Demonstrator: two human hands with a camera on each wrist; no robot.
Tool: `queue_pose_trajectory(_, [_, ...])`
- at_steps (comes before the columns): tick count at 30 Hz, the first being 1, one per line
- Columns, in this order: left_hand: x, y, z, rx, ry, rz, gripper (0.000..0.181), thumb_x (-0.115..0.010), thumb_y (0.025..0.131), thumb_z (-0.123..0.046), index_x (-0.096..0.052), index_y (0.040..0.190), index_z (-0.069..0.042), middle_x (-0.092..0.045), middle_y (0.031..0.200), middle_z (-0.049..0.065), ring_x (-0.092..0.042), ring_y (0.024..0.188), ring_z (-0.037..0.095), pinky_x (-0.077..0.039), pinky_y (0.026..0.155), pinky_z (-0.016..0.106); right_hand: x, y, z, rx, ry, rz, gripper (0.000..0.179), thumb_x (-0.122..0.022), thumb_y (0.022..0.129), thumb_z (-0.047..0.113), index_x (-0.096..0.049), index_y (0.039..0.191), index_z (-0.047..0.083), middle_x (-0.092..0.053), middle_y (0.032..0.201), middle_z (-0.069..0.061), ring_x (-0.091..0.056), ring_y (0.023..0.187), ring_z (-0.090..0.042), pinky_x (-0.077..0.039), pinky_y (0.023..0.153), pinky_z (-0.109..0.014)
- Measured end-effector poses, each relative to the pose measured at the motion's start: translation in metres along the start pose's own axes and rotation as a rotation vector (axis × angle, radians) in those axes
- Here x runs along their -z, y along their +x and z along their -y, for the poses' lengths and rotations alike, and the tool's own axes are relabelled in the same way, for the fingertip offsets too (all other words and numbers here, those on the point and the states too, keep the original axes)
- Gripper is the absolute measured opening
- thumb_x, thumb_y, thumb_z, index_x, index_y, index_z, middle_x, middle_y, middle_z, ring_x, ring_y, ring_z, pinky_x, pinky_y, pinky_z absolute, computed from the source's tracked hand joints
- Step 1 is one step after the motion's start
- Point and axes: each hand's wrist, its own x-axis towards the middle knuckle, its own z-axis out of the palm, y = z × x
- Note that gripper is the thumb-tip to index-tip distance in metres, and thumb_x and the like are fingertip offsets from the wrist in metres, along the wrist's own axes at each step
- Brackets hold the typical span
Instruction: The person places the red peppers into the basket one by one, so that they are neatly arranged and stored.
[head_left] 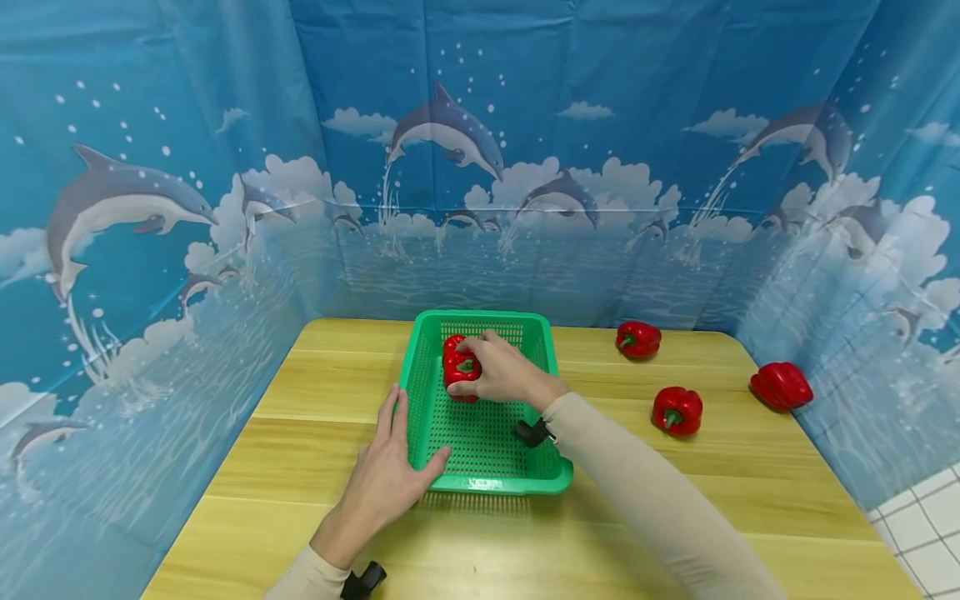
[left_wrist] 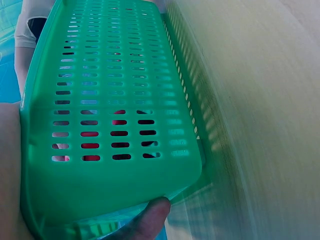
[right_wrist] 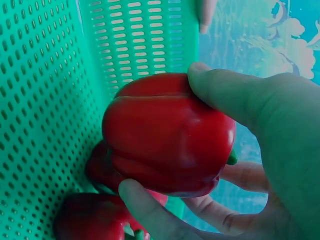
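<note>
A green perforated plastic basket (head_left: 502,485) sits on the wooden table. Inside its far left part, my right hand (head_left: 506,371) grips a red bell pepper (right_wrist: 165,135), thumb on one side and fingers on the other. The right wrist view shows more red bell peppers (right_wrist: 87,217) in the basket, just beyond the held one; from the head they are mostly hidden. My left hand (head_left: 386,471) lies at the basket's near left corner, its fingers extended along the left wall and its thumb at the front rim. Red patches show through the slots in the left wrist view.
Three more red bell peppers lie on the table (head_left: 600,533) to the right: one at the back (head_left: 638,340), one nearer (head_left: 677,411) and one by the right edge (head_left: 781,386). A dolphin-print curtain (head_left: 480,267) hangs behind the table and along its sides.
</note>
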Motion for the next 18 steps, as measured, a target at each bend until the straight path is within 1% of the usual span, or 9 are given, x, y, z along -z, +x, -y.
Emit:
queue_pose_trajectory(3, [0.000,0.000,0.000,-0.006,0.004,-0.005,0.112,-0.068,0.097,-0.065,-0.010,0.173,-0.007,0.000,0.182,0.002,-0.077,0.098,0.032,-0.057,0.089,0.068,-0.004,0.002,0.002,-0.004,0.000,0.014,0.073,-0.081,0.092,0.055,-0.061,0.148,0.014,-0.060,0.133,-0.011,-0.059,0.109,-0.023,-0.059,0.085,-0.040])
queue_pose_trajectory(7, [-0.001,0.000,0.000,-0.013,0.011,-0.007,0.112,-0.067,0.097,-0.066,-0.010,0.173,-0.006,0.000,0.182,0.003,-0.077,0.101,0.034,-0.055,0.092,0.071,-0.008,0.003,0.004,-0.016,0.006,0.015,0.071,-0.083,0.090,0.056,-0.062,0.146,0.016,-0.062,0.132,-0.008,-0.058,0.114,-0.021,-0.059,0.083,-0.039])
queue_pose_trajectory(10, [-0.001,0.000,0.000,-0.015,0.009,-0.008,0.112,-0.067,0.097,-0.065,-0.009,0.173,-0.006,0.000,0.182,0.003,-0.077,0.102,0.035,-0.055,0.092,0.072,-0.010,0.004,0.005,-0.025,0.005,0.008,0.071,-0.084,0.089,0.056,-0.063,0.144,0.017,-0.064,0.133,-0.007,-0.058,0.119,-0.023,-0.060,0.085,-0.041])
queue_pose_trajectory(11, [-0.001,0.000,0.000,-0.016,0.006,-0.008,0.112,-0.068,0.097,-0.065,-0.009,0.173,-0.006,0.000,0.182,0.003,-0.077,0.102,0.035,-0.055,0.092,0.072,-0.011,0.004,0.005,-0.027,0.001,0.005,0.071,-0.085,0.088,0.056,-0.064,0.144,0.017,-0.065,0.134,-0.006,-0.058,0.126,-0.025,-0.060,0.088,-0.042])
queue_pose_trajectory(14, [0.000,0.000,0.000,-0.013,0.005,-0.008,0.112,-0.068,0.097,-0.065,-0.010,0.173,-0.006,0.001,0.182,0.002,-0.076,0.105,0.036,-0.057,0.091,0.070,-0.013,0.005,0.006,-0.031,0.009,0.010,0.072,-0.087,0.087,0.054,-0.064,0.144,0.016,-0.064,0.135,-0.007,-0.059,0.125,-0.027,-0.060,0.090,-0.045])
queue_pose_trajectory(16, [0.000,0.000,0.000,-0.012,0.007,-0.007,0.112,-0.068,0.097,-0.065,-0.010,0.173,-0.006,0.001,0.182,0.001,-0.076,0.105,0.036,-0.057,0.090,0.068,-0.014,0.006,0.007,-0.036,0.013,0.017,0.072,-0.088,0.086,0.053,-0.063,0.143,0.016,-0.063,0.135,-0.007,-0.059,0.122,-0.026,-0.059,0.090,-0.045])
queue_pose_trajectory(17, [0.000,0.000,0.000,-0.011,0.008,-0.007,0.112,-0.068,0.097,-0.065,-0.010,0.173,-0.006,0.001,0.182,0.001,-0.076,0.105,0.036,-0.058,0.090,0.067,-0.015,0.007,0.007,-0.039,0.016,0.022,0.072,-0.088,0.086,0.052,-0.063,0.143,0.015,-0.063,0.134,-0.008,-0.059,0.120,-0.025,-0.059,0.089,-0.045])
queue_pose_trajectory(18, [0.000,0.000,0.000,-0.011,0.008,-0.006,0.112,-0.068,0.097,-0.065,-0.010,0.173,-0.006,0.001,0.182,0.001,-0.076,0.103,0.036,-0.058,0.089,0.066,-0.016,0.007,0.007,-0.044,0.021,0.030,0.072,-0.088,0.086,0.052,-0.063,0.143,0.016,-0.061,0.133,-0.008,-0.059,0.113,-0.023,-0.058,0.087,-0.045])
